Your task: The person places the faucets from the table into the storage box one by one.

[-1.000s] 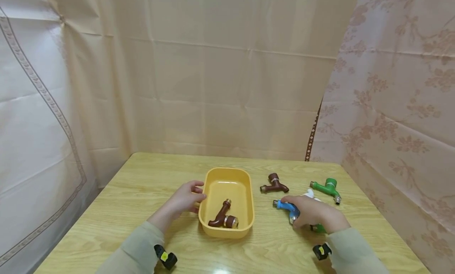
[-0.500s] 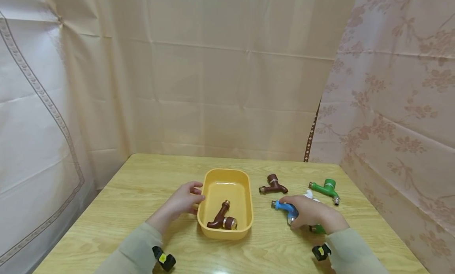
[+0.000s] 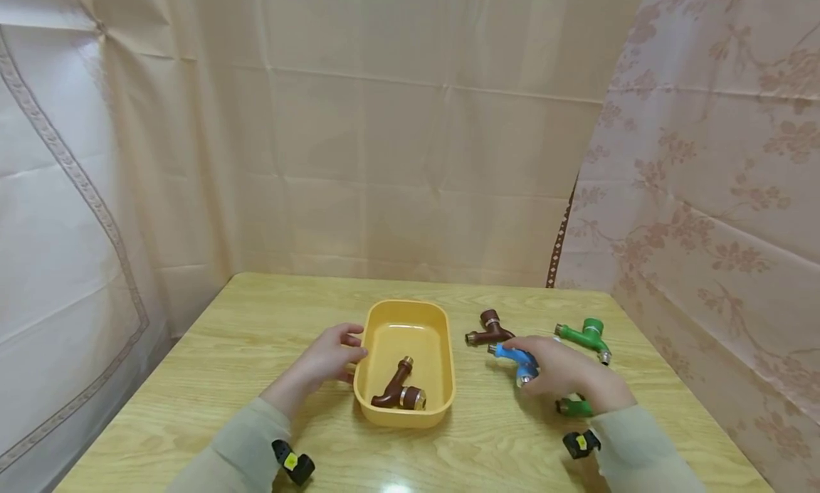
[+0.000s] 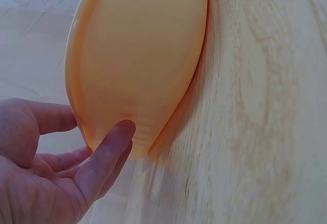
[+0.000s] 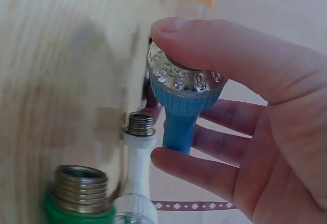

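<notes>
In the head view my right hand [image 3: 560, 368] pinches a blue tap [image 3: 512, 356], its threaded metal end pointing left. Up close in the right wrist view, the thumb lies over the tap's silver ornamented collar [image 5: 179, 78], and the fingers curl behind the blue body. On the left, my left hand [image 3: 328, 358] holds the side of a yellow plastic basin [image 3: 450, 358]; in the left wrist view the thumb reaches the rim and other fingers press the outer wall [image 4: 135, 65]. A brown tap [image 3: 393, 393] lies inside the basin.
Behind the right hand lies a brown tap [image 3: 490, 329], and a green tap [image 3: 586, 334] is farther right. Another green tap [image 3: 574, 407] shows below the hand. A white tap [image 5: 138, 157] stays mostly hidden in the head view. Curtains [image 3: 410, 158] surround the wooden table [image 3: 288, 301].
My right hand has risen slightly with the blue tap, which now overlaps the far brown tap in the head view. The left hand and basin stay in place.
</notes>
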Demonstrator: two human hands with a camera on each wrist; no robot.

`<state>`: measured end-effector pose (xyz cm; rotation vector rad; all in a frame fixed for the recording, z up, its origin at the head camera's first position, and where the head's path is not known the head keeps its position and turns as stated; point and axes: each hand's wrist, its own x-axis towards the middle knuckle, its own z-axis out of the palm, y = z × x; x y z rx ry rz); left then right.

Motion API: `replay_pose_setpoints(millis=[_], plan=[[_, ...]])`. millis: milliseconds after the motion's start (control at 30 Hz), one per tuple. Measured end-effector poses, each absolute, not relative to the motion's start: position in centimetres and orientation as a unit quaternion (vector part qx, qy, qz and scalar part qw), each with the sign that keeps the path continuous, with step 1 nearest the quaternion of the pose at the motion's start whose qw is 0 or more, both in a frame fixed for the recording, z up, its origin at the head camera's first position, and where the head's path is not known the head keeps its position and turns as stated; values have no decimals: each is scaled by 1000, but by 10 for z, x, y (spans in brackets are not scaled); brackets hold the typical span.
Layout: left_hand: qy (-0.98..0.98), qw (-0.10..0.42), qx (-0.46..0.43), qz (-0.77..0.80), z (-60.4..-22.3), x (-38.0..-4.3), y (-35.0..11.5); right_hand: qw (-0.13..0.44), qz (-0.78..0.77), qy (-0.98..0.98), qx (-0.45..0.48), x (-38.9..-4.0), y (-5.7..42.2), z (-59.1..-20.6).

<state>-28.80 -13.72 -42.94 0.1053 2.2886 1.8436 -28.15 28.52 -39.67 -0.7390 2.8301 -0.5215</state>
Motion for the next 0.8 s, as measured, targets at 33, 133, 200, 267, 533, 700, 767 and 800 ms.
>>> replay_pose_setpoints(millis=[33,133,200,267,533,700,767,800], plan=[[774,100,35,624,-430,-288,-137,80,-174,950,-245,-281,285,-394],[774,102,34,624,-429,-288,-138,73,-182,950,-242,-278,284,-387],[774,103,36,624,-429,-288,-138,70,-190,948,-245,-276,283,-383],[774,103,37,624,-429,-288,-137,68,-197,945,-250,-275,282,-378],[773,102,35,626,-429,-288,-138,38,-186,949,-250,-268,281,-363],[777,106,32,620,-428,-287,-137,31,-186,946,-262,-266,281,-358],[779,107,32,617,-427,-286,-137,28,-185,946,-263,-266,280,-357],[780,107,32,616,-427,-286,-137,27,-185,947,-262,-266,280,-357]])
